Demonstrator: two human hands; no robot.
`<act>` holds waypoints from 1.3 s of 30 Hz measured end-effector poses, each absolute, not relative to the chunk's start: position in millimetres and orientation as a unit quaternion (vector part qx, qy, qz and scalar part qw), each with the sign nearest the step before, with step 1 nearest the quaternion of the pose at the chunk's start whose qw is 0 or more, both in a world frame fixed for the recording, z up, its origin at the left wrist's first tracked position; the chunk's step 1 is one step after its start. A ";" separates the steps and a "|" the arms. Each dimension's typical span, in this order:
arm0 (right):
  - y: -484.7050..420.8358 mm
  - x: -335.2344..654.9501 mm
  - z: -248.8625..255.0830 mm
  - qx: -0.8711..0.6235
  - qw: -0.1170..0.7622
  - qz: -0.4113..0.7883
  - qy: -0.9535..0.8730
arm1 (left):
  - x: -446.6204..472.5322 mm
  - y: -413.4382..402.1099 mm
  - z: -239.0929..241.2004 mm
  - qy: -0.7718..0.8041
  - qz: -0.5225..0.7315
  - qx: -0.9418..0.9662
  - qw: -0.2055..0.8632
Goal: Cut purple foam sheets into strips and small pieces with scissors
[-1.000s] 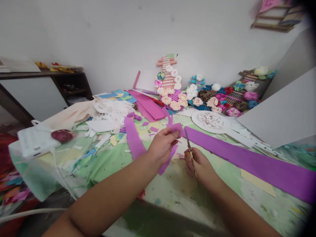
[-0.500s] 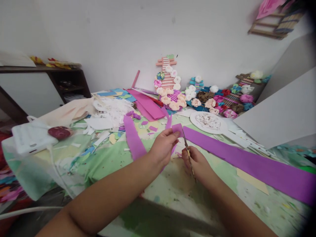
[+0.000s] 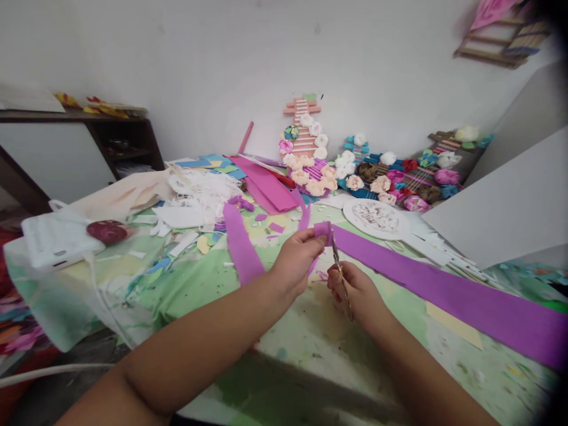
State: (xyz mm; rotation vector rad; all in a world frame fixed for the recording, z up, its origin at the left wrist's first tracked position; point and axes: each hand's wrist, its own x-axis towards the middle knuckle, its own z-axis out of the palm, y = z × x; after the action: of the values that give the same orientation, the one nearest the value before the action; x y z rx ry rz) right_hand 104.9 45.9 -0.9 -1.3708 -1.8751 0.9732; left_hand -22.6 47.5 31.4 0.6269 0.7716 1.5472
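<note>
My left hand (image 3: 295, 260) pinches the near end of a long purple paper strip (image 3: 444, 290) that runs off to the right across the green table (image 3: 310, 343). My right hand (image 3: 357, 290) is closed round small scissors (image 3: 336, 260), whose blades meet the strip right beside my left fingertips. A narrow purple offcut hangs below my left hand. Another loose purple strip (image 3: 239, 242) lies on the table to the left.
Paper-flower crafts (image 3: 355, 171) line the back wall. A white round plate (image 3: 377, 218) sits behind the strip. Pink sheets (image 3: 268, 189), white scraps (image 3: 199, 195), a white bag (image 3: 57, 236) and a grey board (image 3: 510, 207) surround the work spot. A dark shelf (image 3: 110, 136) stands at left.
The scissors have worked further into the strip's end, and both hands stayed close together. The view shifted slightly.
</note>
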 end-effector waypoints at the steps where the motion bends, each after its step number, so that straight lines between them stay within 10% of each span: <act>1: 46.0 105.2 -1.0 -0.519 0.306 0.367 -0.709 | -22.7 47.6 31.0 0.332 0.669 0.273 0.606; 39: 38.9 100.1 2.0 -0.538 0.284 0.305 -0.733 | -15.9 45.1 28.9 0.350 0.718 0.288 0.528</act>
State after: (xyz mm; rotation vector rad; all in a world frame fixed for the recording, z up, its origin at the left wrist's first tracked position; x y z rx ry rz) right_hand 100.1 38.9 2.0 -1.4384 -1.9612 0.8151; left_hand -15.9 45.1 28.9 0.6877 0.8351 1.7164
